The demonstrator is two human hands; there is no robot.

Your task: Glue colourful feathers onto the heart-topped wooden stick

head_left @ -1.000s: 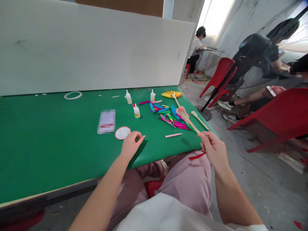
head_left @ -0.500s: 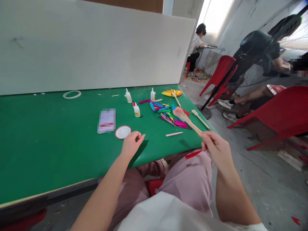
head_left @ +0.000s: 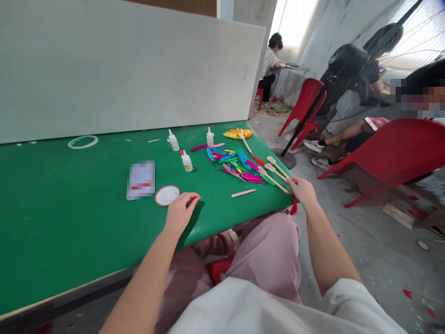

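Note:
My right hand [head_left: 303, 189] is closed around the thin end of a wooden stick [head_left: 277, 173] at the table's right edge. Beside it lie another wooden stick [head_left: 274, 162] and a wooden stick with a red tassel [head_left: 273, 180]; all have pale, broad heads. Held above the green table, my left hand [head_left: 181, 211] has thumb and fingers pinched together, with nothing visible in them. Close to its knuckles is a round white disc with a red rim [head_left: 167, 195]. Colourful feathers [head_left: 239, 164] lie heaped beyond the sticks. Slim pink tweezers [head_left: 243, 193] rest between my hands.
Several white glue bottles [head_left: 187, 161] stand on the green table [head_left: 69, 222]. A yellow feather fan [head_left: 239, 133] lies at the back right. Left are a blurred packet [head_left: 141, 180] and a clear ring [head_left: 82, 142]. A floor fan [head_left: 347, 60], red chairs [head_left: 392, 148] and seated people are to the right.
My right hand has lowered from above the table edge to the sticks. The broad-headed stick it held up now lies with the others. My left hand stays near the disc; the view has shifted right.

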